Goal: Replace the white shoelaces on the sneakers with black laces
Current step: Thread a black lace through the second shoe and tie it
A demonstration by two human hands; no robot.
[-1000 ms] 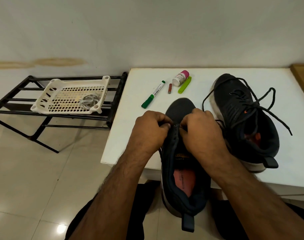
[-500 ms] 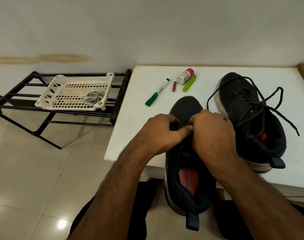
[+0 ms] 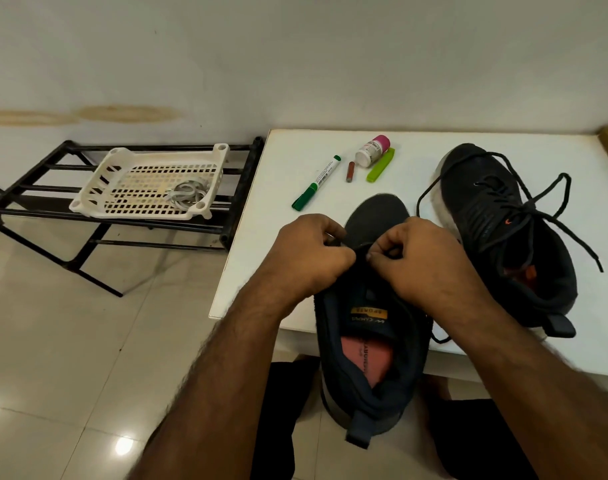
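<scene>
hands pinching black lace on near sneaker | laced sneaker beside | marker beyond

Dark sneaker overhanging table edge; black-laced sneaker flat beside it.

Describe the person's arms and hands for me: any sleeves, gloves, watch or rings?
Both forearms are bare to the bottom edge of the picture, with no sleeves in view. The left hand and right hand wear no gloves. No watch or band shows on either wrist, and no ring on the fingers that show. Dark hair covers both forearms.
</scene>
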